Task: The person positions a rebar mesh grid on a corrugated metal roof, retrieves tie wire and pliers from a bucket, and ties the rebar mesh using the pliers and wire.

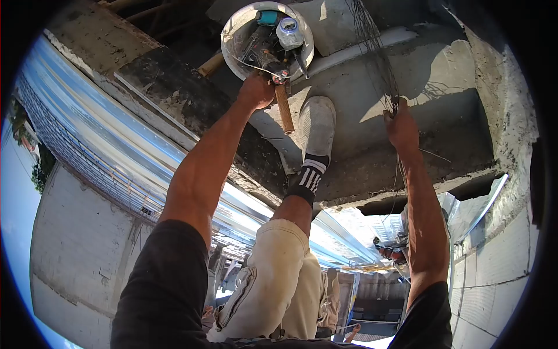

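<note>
head view: left hand (256, 91) grips bucket rim (227, 41); right hand (402, 125) clenches thin wires (381, 61).

The bucket (225, 43) is greyish white, holding a teal tool (267, 18) and a blue-rimmed silvery can (290, 38). Below it: grey shoe (318, 123), black sock (312, 177) striped white, beige trousers (273, 256). Right of it: dark wires (381, 64).

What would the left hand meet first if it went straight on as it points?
The left hand would likely meet the bucket first; its near rim appears right at the knuckles, though depth there is hard to judge.
</note>
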{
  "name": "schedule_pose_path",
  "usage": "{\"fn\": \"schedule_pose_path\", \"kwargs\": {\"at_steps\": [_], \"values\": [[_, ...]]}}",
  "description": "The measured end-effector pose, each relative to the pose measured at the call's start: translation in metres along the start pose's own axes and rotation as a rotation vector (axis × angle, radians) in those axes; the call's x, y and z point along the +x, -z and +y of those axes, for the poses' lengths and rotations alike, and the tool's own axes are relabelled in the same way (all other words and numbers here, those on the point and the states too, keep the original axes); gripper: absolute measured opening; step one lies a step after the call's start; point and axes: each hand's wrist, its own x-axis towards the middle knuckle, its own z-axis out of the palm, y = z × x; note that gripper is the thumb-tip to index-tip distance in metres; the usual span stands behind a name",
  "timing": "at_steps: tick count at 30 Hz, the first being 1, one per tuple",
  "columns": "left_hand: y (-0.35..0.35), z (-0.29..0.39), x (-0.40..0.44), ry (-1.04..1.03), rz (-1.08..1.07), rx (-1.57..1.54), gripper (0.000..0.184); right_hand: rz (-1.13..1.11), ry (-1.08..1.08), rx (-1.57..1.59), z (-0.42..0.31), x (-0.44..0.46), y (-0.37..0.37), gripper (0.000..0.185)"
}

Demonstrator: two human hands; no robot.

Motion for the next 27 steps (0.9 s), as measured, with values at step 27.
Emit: {"fn": "schedule_pose_path", "kwargs": {"at_steps": [27], "values": [[0.134, 0.076, -0.037, 0.936, 0.485, -2.319, 0.017, 0.055, 0.065, 0.066, -0.036, -0.043, 0.058, 0.043]]}}
